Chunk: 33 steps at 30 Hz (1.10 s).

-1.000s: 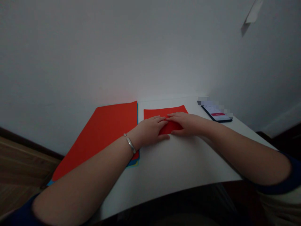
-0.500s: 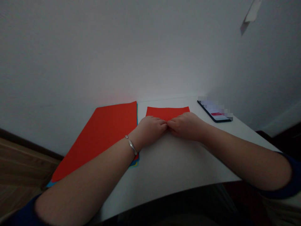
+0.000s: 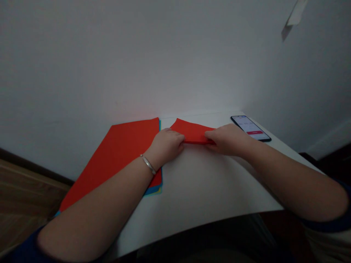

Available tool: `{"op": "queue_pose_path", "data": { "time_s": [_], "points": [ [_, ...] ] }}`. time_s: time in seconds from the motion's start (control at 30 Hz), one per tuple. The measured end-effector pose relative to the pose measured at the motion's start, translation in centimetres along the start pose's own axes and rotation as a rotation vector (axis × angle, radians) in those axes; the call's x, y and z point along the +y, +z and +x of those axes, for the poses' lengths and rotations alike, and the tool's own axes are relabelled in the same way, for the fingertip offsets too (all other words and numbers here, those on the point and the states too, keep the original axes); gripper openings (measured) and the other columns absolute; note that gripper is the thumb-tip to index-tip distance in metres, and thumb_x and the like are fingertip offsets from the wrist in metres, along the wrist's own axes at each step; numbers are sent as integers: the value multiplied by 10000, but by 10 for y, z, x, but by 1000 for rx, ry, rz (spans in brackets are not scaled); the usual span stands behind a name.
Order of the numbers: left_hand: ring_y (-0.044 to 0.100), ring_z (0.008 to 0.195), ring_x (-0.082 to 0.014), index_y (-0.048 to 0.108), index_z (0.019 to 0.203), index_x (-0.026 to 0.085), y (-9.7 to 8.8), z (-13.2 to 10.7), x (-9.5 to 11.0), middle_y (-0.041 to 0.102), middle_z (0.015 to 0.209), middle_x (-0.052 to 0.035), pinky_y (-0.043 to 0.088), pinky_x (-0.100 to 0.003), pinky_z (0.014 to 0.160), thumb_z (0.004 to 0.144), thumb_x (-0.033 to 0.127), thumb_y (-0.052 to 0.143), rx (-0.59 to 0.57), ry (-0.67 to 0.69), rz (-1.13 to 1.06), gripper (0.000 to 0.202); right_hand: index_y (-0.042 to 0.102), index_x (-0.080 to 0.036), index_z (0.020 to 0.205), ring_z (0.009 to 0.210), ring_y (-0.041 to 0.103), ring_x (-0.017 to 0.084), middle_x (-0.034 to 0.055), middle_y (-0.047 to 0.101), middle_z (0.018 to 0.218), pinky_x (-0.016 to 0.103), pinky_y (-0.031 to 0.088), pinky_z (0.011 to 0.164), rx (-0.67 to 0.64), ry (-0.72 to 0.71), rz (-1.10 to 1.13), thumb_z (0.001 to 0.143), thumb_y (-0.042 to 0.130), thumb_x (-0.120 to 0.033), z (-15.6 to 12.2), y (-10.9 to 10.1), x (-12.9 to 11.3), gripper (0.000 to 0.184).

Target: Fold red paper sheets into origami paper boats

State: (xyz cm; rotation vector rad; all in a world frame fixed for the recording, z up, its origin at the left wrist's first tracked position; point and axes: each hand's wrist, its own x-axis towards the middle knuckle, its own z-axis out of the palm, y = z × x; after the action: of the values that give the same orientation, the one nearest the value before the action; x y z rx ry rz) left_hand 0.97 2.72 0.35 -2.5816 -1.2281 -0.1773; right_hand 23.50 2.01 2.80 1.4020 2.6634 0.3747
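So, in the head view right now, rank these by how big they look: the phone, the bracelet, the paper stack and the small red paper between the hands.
1. Paper stack
2. Small red paper and phone: too close to rank surely, as both are partly covered
3. Bracelet

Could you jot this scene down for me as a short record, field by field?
Left hand: grips the left part of a small red paper piece
Right hand: grips its right end
Surface: white tabletop
Left side: large red-topped stack of coloured paper, partly hidden
Right side: dark-edged rectangular phone, screen lit
Worn: silver-coloured bracelet
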Motion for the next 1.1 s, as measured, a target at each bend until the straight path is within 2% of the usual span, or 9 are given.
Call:
{"op": "queue_pose_path", "data": {
  "time_s": [0.1,0.23,0.37,0.47,0.63,0.77,0.87,0.97,1.1],
  "points": [
    [637,968,-274,734,951,172,0,-1,2,743,985,-103,497,-397,841,912,261,488,16,57,-13,265,690,-228,889,706,650,210,73,747,823,301,219,532,42,-18,49,901,469,-431,-1,-3,-6,300],
    [616,1101,-245,701,1177,239,2,-2,2,708,1211,-51,505,-365,925,968,244,434,-16,31,-96,339,703,-256,925,764,656,199,32,753,871,293,289,566,108,-58,209,895,479,-445,-1,-4,-8,295],
    [592,1229,-199,671,1239,269,14,-1,-8,635,1349,-25,440,-357,1069,988,249,414,-73,-12,-236,360,712,-307,1082,893,667,228,32,744,1044,291,399,650,44,-59,276,795,607,-428,-2,1,7,329],
    [557,1286,-173,643,1277,287,26,-1,-20,611,1380,-2,423,-345,1095,986,271,416,-86,-6,-368,370,741,-290,1042,907,665,244,54,743,1028,312,448,710,-24,-77,286,756,645,-366,-1,10,23,311],
    [514,1331,-204,676,1240,232,38,-2,-29,589,1403,-56,371,-364,1134,910,299,525,-99,50,-538,369,760,-287,1032,851,661,217,35,756,983,307,467,727,-83,-150,432,764,624,-297,0,17,35,301],
    [615,1156,-238,699,1171,215,30,-3,-24,679,1266,-81,461,-364,994,879,374,570,-60,96,-701,357,759,-263,884,670,613,168,3,731,773,278,405,603,-107,-107,529,816,552,-284,-2,9,34,219],
    [632,815,-185,719,986,180,23,-4,-20,728,922,-46,474,-276,727,903,444,502,-92,96,-779,352,687,-234,719,557,536,137,-26,631,602,271,339,546,-54,-50,599,827,543,-316,-3,5,33,198],
    [442,559,-117,586,637,160,19,-5,-18,508,583,15,326,-228,536,892,525,451,-90,35,-782,466,648,-223,692,530,516,134,-25,605,572,279,328,545,41,45,658,834,549,-345,-2,7,33,212],
    [325,529,-96,440,552,178,14,-5,-16,355,543,40,243,-237,516,890,537,398,-75,46,-846,494,702,-221,795,607,578,172,9,655,631,302,371,598,176,165,615,842,572,-366,3,16,29,200]
  ]
}}
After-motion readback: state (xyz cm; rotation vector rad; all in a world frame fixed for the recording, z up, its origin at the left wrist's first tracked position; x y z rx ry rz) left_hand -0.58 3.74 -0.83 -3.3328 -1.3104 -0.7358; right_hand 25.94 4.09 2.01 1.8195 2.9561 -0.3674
